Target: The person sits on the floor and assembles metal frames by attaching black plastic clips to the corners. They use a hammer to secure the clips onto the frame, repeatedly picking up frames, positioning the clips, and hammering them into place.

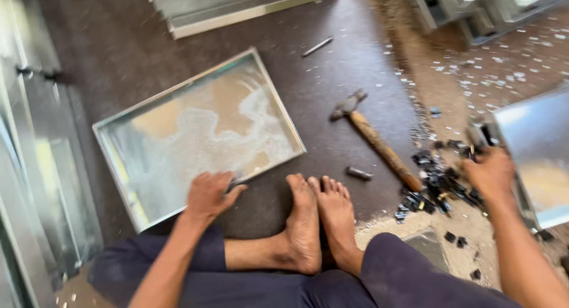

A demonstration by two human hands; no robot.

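Note:
I sit on the floor with my bare feet (320, 219) together in front of me. My left hand (210, 195) rests on the near edge of a shallow rectangular metal tray (118, 160) that lies flat on the dark floor, fingers curled over its rim. My right hand (491, 174) is at the right, over a heap of small black pieces (435, 186) and against the corner of a second metal tray (533, 136); the blur hides what it grips. A wooden-handled hammer (376, 139) lies between the two hands.
A short dark metal rod (359, 174) lies by my toes and a thin rod (317, 46) lies farther off. Stacked metal frames (237, 8) sit at the top, metal panels (35, 166) lean at the left, and pale chips (486, 71) litter the floor.

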